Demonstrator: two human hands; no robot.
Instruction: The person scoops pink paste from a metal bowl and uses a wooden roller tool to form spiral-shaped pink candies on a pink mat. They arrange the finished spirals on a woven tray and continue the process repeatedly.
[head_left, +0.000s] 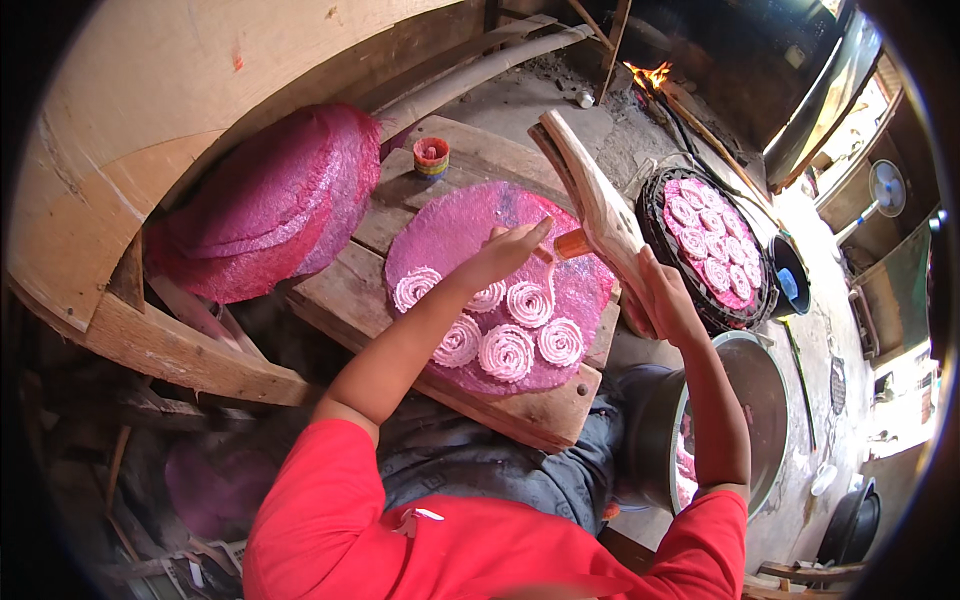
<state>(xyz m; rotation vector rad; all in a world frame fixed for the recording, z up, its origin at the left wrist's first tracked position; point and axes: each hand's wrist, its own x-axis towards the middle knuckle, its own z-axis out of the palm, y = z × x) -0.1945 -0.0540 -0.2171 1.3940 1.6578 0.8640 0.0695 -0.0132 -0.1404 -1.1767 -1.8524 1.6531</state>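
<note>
My right hand (668,300) grips the lower end of a long wooden press (598,195), which slants up and to the left. An orange tube (572,243) juts from its side, and a pink strand hangs beside it. Close to the tube, my left hand (508,252) is closed; what its fingers hold is unclear. Beneath both hands lies a round pink mat (440,235) on a wooden bench (352,285). Several pink dough coils, one of them a ridged spiral (506,352), sit along its near half. My left forearm hides part of them.
Stacked pink mats (280,200) lean at left. A small red cup (431,155) stands on the bench. At right are a round tray (715,250) of coils, a blue-lined bucket (789,285) and a large grey tub (750,400). Flames (650,75) burn at the back.
</note>
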